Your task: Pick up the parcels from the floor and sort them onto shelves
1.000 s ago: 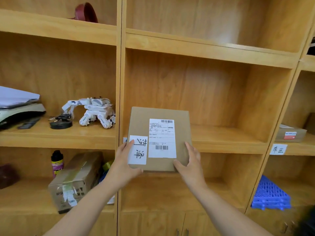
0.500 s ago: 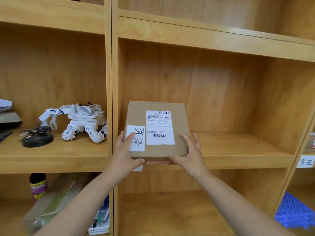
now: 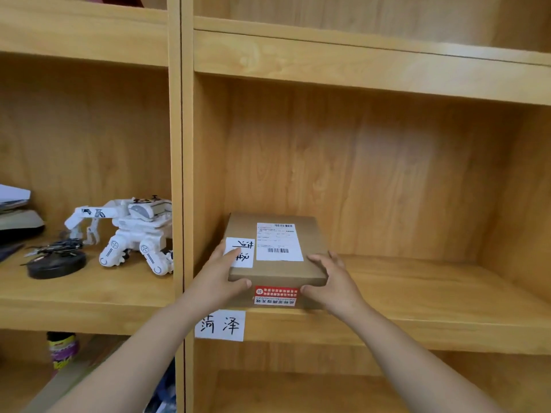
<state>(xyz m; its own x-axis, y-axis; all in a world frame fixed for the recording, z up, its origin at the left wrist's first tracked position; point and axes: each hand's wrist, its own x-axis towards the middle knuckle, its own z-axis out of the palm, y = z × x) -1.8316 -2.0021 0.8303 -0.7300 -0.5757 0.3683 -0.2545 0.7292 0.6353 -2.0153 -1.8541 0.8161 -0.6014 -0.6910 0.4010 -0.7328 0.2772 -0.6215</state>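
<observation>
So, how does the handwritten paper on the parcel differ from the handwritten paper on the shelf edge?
The parcel's paper lies flat on top of the parcel, its characters turned sideways; the shelf label hangs on the front edge, its characters upright. The left hand partly covers the parcel's paper; the shelf label is uncovered. Both are white with black handwriting, seemingly the same two characters.

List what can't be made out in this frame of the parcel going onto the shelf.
- Shipping label text, head view: too small.
- Parcel underside: hidden; contact with the shelf unclear.
- Left hand and right hand cover its near corners.
- Spray can: cut by shelf board.
</observation>
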